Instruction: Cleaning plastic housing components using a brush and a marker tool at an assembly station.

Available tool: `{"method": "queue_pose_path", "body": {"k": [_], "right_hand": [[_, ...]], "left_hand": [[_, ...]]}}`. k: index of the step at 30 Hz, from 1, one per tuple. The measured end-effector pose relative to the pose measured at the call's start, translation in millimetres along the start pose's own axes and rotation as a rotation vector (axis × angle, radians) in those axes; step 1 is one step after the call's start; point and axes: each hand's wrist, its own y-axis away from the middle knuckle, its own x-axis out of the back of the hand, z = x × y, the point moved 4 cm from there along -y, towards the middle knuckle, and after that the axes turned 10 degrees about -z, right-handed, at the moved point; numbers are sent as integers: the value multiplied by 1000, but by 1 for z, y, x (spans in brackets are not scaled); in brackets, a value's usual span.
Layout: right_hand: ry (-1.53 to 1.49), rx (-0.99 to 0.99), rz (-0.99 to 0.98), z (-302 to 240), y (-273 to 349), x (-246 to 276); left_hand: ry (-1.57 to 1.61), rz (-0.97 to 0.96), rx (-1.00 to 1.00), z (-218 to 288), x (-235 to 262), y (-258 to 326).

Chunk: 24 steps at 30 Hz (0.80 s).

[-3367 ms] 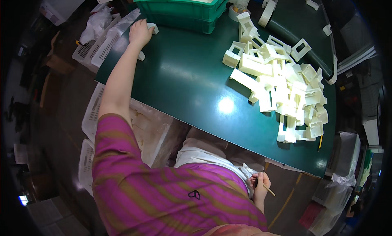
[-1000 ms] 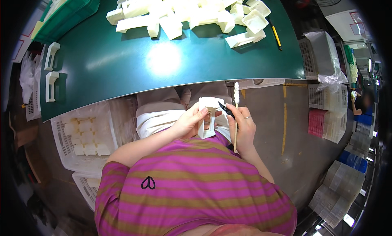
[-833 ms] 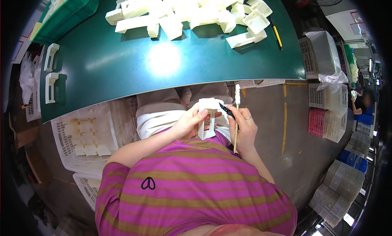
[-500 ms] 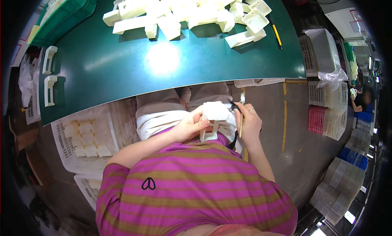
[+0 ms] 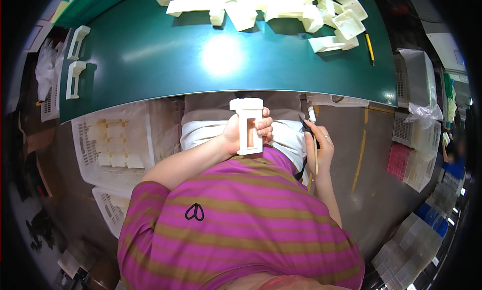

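Note:
My left hand (image 5: 232, 134) is wrapped round a white plastic frame-like part (image 5: 246, 105), held upright above my lap. This part has a wide block at its top end and a long rectangular opening, through which some of my palm shows. My right hand (image 5: 324, 148), to the right and apart from the part, is closed on a dark pointed tool (image 5: 305, 125) and a thin wooden stick (image 5: 316, 159). The dark tip points up and to the left. The exact kind of tool is too small to make out.
Ahead is a green table (image 5: 165, 69) with a heap of white plastic parts (image 5: 241, 14) and a yellow-and-black pen-like tool (image 5: 370, 50). Two similar parts (image 5: 75, 79) stand at its left edge. Crates (image 5: 113, 144) sit low left; more crates (image 5: 411, 164) stand right.
The white part has turned to show its long opening, and my left fingers now wrap its side. My right hand has drawn away to the right with the tool. The view has shifted.

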Motion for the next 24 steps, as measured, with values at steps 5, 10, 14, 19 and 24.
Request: {"method": "queue_pose_path", "body": {"k": [5,10,14,19,24], "right_hand": [[16,69,-50,-2,4,-9],[38,93,-65,-9,2,-13],[42,88,-94,-13,-2,-18],[45,118,-109,-17,-6,-23],[58,99,-86,-15,-10,-22]], "left_hand": [[97,9,39,-3,-2,-2],[262,14,75,-4,-2,1],[333,101,60,-3,-3,3],[485,90,104,-5,-6,5],[467,18,208,-11,-14,-2]]}}
